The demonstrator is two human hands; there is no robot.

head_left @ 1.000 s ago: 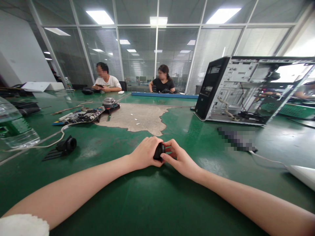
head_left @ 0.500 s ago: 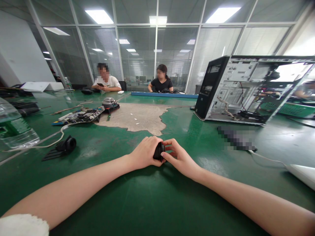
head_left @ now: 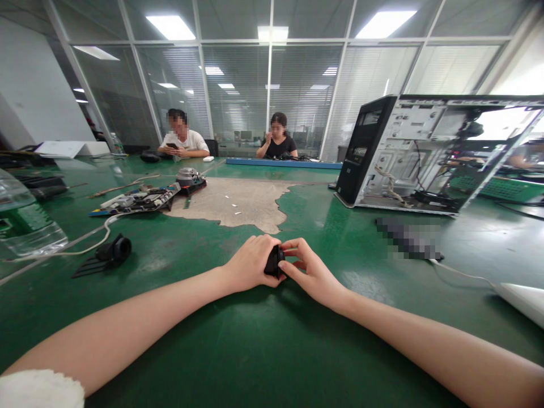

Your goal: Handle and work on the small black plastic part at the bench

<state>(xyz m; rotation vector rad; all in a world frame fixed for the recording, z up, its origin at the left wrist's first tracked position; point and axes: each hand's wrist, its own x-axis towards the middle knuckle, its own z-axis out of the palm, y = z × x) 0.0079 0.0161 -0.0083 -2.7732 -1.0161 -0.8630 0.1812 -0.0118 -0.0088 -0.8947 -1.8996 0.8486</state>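
A small black plastic part [head_left: 274,262] of a kind I cannot make out sits between my hands, low over the green table [head_left: 272,351]. My left hand [head_left: 250,262] wraps round its left side, hiding much of it. From the right, the thumb and fingertips of my right hand [head_left: 312,272] pinch its edge. Off to the left lies a black part with a round opening and long prongs [head_left: 114,254]. Beyond it rests a circuit board [head_left: 138,201] with a heatsink fan [head_left: 190,178] at its far end.
An opened computer case [head_left: 408,153] stands at the right. A water bottle [head_left: 29,221] is at the left edge. A blurred dark object [head_left: 408,238] with a white cable lies at the right. Two people sit across the table behind a blue bar [head_left: 280,163].
My hands and the black part have hardly moved. Across the table, the person in black has raised a hand toward the head.
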